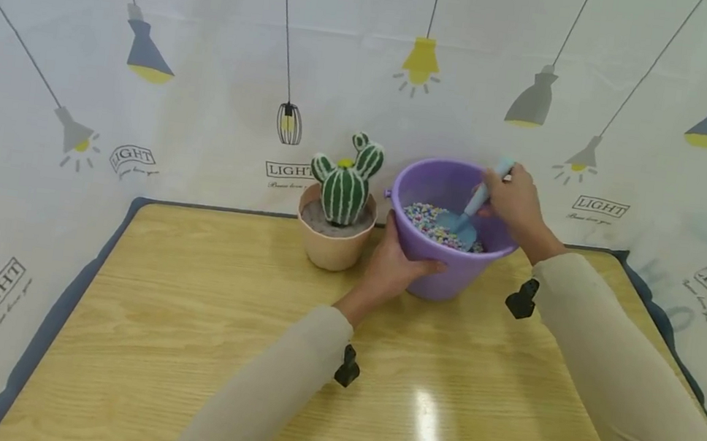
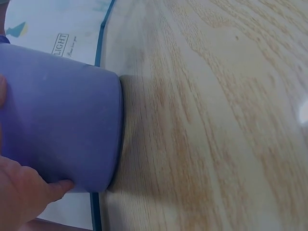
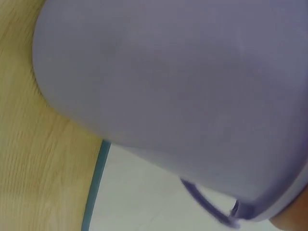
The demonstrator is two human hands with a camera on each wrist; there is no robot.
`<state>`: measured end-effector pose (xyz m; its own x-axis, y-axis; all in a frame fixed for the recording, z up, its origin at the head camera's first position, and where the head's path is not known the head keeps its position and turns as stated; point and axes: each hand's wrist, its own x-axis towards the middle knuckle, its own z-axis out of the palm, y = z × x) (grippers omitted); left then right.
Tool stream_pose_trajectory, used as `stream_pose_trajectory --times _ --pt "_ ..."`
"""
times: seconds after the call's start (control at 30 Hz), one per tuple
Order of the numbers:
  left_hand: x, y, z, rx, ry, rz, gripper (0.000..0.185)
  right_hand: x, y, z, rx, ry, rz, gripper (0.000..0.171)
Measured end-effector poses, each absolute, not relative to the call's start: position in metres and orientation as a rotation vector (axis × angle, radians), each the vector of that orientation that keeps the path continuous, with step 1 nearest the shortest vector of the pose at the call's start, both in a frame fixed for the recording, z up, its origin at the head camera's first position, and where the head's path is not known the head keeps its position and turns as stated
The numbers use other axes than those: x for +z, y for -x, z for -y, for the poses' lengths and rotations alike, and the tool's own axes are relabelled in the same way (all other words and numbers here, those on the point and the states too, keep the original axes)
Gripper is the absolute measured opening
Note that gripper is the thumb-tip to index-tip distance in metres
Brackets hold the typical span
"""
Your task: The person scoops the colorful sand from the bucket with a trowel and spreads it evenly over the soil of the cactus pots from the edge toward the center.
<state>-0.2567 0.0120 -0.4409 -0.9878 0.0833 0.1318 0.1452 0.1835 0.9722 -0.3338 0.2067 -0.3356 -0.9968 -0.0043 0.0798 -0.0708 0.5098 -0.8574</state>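
Note:
A purple bucket stands on the table with small multicoloured beads inside. My left hand grips its left side, the thumb lying across the front wall. Over the right rim, my right hand holds a light blue shovel by its handle. The shovel's blade rests down among the beads. In the left wrist view, fingers press on the bucket wall. The bucket fills most of the right wrist view, hiding the shovel there.
Close to the bucket's left stands a peach pot holding a green and white cactus in grey filling. Behind both rises a pale wall covering printed with lamps. The wooden table extends left and toward me.

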Motion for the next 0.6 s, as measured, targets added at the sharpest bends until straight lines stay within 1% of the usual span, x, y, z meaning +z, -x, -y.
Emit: stream_pose_trajectory --times 0.13,0.43,0.6 --pt "-0.4403 0.2566 -0.0118 -1.952 0.230 2.407 0.130 -0.3359 0.3330 -0.2029 1.534 -0.209 2.746 0.036" --pt "-0.4413 0.2578 -0.0116 -1.969 0.297 2.358 0.128 -0.3341 0.3301 -0.2042 1.768 -0.163 2.631 0.033" --pt "-0.4423 0.2576 -0.0103 -1.952 0.273 2.375 0.128 -0.3336 0.3304 -0.2044 1.862 -0.096 2.596 0.039"
